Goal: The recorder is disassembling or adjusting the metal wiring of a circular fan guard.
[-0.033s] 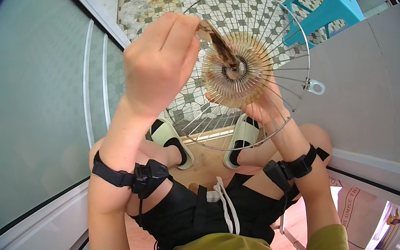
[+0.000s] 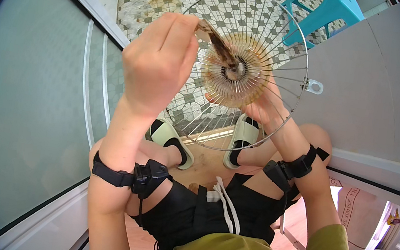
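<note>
A round wire fan guard [image 2: 305,58] hangs in front of me, its hub ringed by a yellowed, see-through band [image 2: 243,92]. My right hand [image 2: 264,105] is behind the guard and supports it from below; the wires and the band partly hide the fingers. Up at the left, my left hand [image 2: 160,60] pinches a thin, brown-stained strip [image 2: 221,48]. The strip's far end reaches the middle of the hub; whether it is stuck there I cannot tell. A small clear tab [image 2: 313,87] sticks out from the guard's right rim.
A turquoise plastic stool [image 2: 336,11] stands on the patterned tile floor [image 2: 140,6] at the far right. A frosted glass door panel [image 2: 29,101] is along my left, and a grey panel [image 2: 369,82] is on the right. My slippers [image 2: 172,139] are below the guard.
The guard's right rim and its tab have shifted very slightly left. My left hand has barely moved.
</note>
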Motion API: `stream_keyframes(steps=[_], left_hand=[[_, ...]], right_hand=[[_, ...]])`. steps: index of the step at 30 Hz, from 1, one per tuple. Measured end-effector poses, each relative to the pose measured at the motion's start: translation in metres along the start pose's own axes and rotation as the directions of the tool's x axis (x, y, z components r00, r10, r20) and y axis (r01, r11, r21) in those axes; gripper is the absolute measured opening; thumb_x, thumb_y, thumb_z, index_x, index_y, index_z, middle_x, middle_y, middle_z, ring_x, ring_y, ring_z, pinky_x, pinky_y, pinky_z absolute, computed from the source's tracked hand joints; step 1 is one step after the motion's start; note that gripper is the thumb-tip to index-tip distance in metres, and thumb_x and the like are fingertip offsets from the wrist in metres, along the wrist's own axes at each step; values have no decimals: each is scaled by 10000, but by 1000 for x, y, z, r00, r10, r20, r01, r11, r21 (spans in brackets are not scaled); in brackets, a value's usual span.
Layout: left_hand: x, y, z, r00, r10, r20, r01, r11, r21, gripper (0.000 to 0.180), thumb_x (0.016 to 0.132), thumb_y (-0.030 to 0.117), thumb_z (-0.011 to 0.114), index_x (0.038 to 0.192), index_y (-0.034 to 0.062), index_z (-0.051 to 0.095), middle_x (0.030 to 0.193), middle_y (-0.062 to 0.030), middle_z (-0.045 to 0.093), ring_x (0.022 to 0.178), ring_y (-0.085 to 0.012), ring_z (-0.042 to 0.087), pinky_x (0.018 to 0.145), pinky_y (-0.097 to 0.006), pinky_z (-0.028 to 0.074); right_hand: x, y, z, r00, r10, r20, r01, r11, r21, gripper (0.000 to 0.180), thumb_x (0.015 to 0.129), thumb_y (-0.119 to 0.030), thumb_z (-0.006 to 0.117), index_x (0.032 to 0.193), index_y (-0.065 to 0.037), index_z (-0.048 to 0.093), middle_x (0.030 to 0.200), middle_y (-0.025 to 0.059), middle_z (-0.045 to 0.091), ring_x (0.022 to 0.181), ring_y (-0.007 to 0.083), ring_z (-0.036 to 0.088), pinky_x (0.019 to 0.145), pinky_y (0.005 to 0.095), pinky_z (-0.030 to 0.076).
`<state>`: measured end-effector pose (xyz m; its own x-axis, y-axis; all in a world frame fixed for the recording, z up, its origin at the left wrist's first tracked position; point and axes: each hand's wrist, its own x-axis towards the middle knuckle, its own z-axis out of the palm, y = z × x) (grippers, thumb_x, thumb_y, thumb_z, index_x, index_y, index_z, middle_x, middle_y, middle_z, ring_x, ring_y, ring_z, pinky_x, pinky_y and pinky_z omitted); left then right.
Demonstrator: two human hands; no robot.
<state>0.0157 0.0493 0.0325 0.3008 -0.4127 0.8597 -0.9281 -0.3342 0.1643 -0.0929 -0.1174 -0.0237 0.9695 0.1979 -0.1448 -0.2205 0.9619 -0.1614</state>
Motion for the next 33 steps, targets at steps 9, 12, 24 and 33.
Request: stream_keyframes(steps=[9, 12, 24, 33], left_hand=[[3, 22, 12, 994, 38, 99, 4, 920, -391, 189, 688, 4, 645, 864, 64, 609, 793, -54, 614, 646, -216, 606, 522, -300, 490], [9, 35, 10, 983, -42, 179, 146, 775, -615, 145, 695, 18, 642, 826, 72, 614, 757, -48, 613, 656, -223, 602, 540, -308, 475], [-1, 60, 1, 904, 290, 314, -8, 746, -666, 192, 663, 82, 670, 841, 90, 599, 729, -2, 557, 608, -174, 533, 554, -276, 414], [-1, 63, 1, 926, 278, 256, -42, 748, -662, 226, 635, 52, 687, 852, 90, 637, 779, -4, 619, 641, -152, 573, 559, -269, 430]], right_hand=[[0, -8, 11, 990, -88, -110, 84, 996, -39, 578, 914, -581, 336, 1230, -127, 503, 1241, 98, 507, 1095, 301, 528, 864, 618, 451], [-4, -16, 15, 992, -128, -12, 126, 988, -87, 607, 897, -601, 375, 1242, -117, 500, 1222, 102, 535, 1082, 282, 546, 912, 535, 456], [-7, -28, 29, 914, -310, 261, 388, 856, -342, 967, 766, -601, 534, 1459, -73, 113, 1408, 265, 287, 1281, 355, 357, 1054, 498, 320], [-7, -24, 28, 936, -241, 255, 297, 931, -211, 955, 750, -689, 521, 1442, -114, 202, 1352, 197, 399, 1243, 417, 382, 989, 611, 347]])
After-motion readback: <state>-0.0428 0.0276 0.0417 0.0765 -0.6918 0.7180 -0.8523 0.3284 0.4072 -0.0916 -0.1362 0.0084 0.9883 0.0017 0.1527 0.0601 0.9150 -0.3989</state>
